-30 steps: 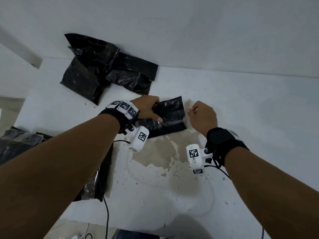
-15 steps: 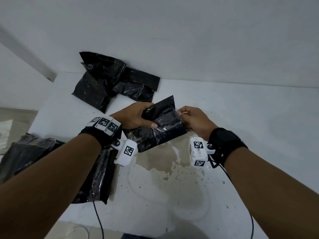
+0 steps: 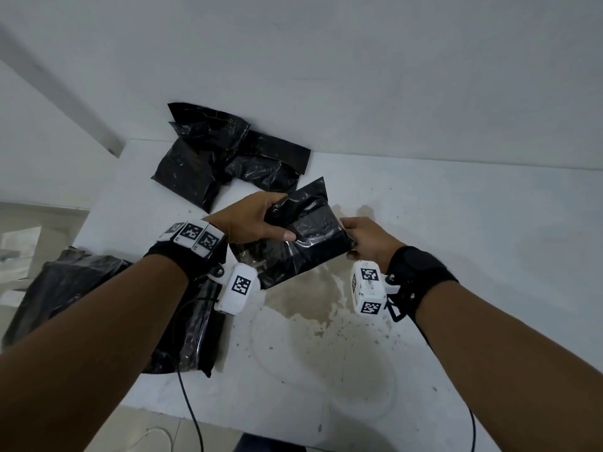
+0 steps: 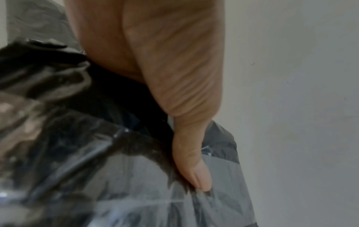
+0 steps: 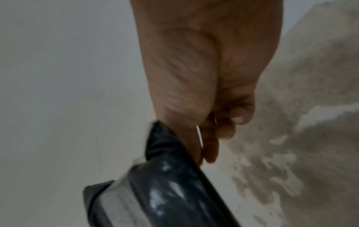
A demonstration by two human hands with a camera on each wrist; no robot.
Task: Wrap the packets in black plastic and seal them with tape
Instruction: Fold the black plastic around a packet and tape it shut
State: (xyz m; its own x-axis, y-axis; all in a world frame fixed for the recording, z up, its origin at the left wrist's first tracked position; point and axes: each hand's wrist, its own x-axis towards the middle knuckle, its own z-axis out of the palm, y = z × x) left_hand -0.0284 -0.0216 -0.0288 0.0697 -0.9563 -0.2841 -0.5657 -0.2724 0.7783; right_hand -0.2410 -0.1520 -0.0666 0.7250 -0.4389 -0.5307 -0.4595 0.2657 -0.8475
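White table; glossy, crinkled blk packet w/ tape.

The head view looks down from above both wrists, while each wrist view peers close along its fingers at the shared black-wrapped packet.

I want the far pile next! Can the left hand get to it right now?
Probably not yet. The left hand is gripping the packet together with the right hand. Nothing blocks the way to the far pile, so once freed it looks reachable.
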